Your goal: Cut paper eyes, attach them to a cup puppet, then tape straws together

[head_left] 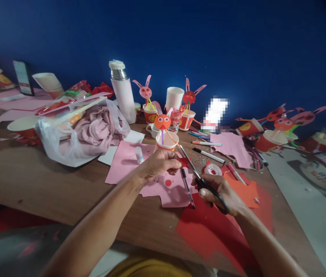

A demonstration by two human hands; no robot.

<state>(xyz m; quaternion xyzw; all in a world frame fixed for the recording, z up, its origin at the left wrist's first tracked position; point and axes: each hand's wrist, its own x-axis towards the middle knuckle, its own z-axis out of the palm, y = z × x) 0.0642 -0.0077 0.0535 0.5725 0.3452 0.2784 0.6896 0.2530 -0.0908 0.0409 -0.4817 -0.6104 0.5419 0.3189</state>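
- Here, the left hand [164, 164] pinches a small red paper piece [184, 163] over the pink sheet [127, 158].
- The right hand [225, 189] grips black-handled scissors [201, 181], blades by that piece, orange paper [245, 189] rightward.

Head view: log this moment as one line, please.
left hand: pinching red paper | right hand: gripping scissors | blades: at red paper | black pen: on pink sheet

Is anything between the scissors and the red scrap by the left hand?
Nothing visible: the scissors in the right hand are right at the red scrap by the left hand. The pen lies lower, not between them.
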